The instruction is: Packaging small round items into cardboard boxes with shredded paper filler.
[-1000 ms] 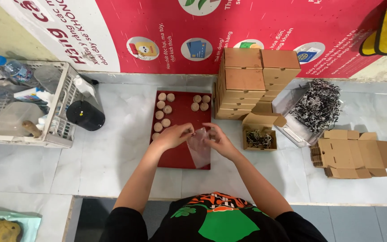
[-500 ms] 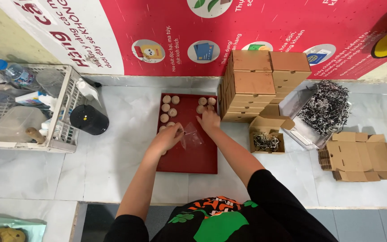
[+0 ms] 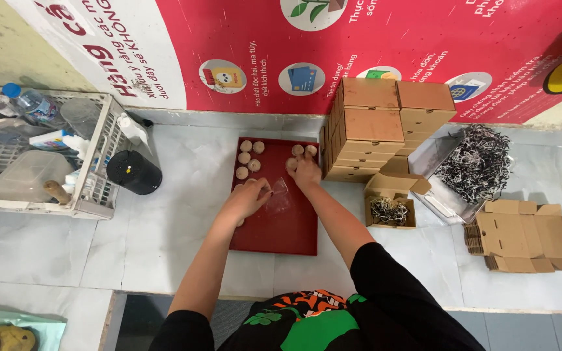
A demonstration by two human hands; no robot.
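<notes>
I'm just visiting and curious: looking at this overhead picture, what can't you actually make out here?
All in the head view:
- Whether the right hand grips a round brown piece; its fingers cover the spot.
- How the left hand pinches the clear bag; the film is see-through and blurred.
- Contents of the small open box: a dark tangle, too small to tell.
- The white crate: cut off by the left edge.
</notes>
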